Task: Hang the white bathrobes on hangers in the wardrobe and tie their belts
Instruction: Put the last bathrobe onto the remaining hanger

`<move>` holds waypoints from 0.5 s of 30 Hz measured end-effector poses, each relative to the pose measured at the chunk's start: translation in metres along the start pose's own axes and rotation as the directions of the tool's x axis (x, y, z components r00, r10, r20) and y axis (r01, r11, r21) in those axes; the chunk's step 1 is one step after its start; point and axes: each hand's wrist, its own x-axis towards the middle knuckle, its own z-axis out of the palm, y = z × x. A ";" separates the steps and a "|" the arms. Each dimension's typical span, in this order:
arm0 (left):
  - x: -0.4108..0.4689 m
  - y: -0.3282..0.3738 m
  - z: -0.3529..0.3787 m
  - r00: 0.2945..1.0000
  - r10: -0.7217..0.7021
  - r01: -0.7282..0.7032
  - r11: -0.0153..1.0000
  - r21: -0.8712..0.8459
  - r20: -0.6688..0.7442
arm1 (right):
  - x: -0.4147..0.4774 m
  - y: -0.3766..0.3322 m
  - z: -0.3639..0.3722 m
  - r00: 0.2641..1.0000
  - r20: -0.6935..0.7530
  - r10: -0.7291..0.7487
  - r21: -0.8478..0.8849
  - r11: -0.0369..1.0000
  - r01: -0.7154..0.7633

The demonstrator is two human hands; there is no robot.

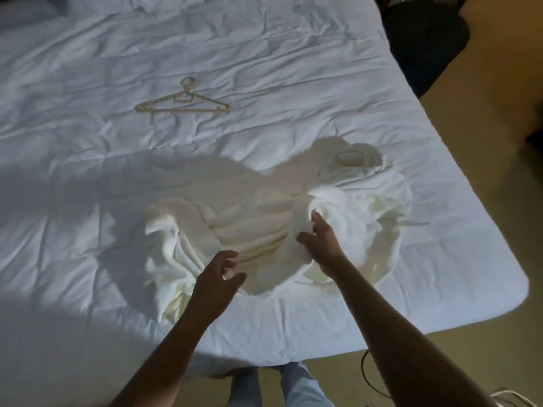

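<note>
Untangling stage, I'd say: right hand (pixel 320 242) pinches a fold of the bathrobe (pixel 258 218), left hand (pixel 219 277) hovers loosely spread (holding nothing). Next up: open it out, grab the hanger (pixel 182 104).

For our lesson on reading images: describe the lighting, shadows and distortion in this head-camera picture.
Head view: dim room, patchy light on the bathrobe and bed; a broad dark shadow falls across the bed at frame left; the wide-angle lens curves the bed's edge; picture soft overall.
</note>
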 end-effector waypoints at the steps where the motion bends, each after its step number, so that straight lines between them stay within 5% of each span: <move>1: 0.000 0.008 -0.001 1.000 -0.001 0.001 1.000 -0.015 0.021 | -0.016 -0.017 0.005 0.993 0.106 -0.045 -0.145 0.988 0.060; 4: -0.002 0.042 -0.005 0.997 -0.074 0.075 0.942 -0.328 0.015 | -0.066 -0.052 0.022 0.921 0.376 -0.099 -0.382 0.889 0.252; 7: -0.016 0.067 -0.017 0.985 -0.165 0.150 0.723 -0.674 0.041 | -0.111 -0.071 0.033 0.846 0.490 -0.211 -0.371 0.828 0.421; 11: -0.038 0.075 -0.028 0.969 -0.014 0.194 0.661 -0.725 0.246 | -0.129 -0.076 0.036 0.820 0.487 -0.301 -0.424 0.740 0.523; 15: -0.042 0.062 -0.032 0.996 0.035 0.010 0.885 -0.466 0.087 | -0.144 -0.070 0.031 0.792 0.553 -0.259 -0.347 0.793 0.502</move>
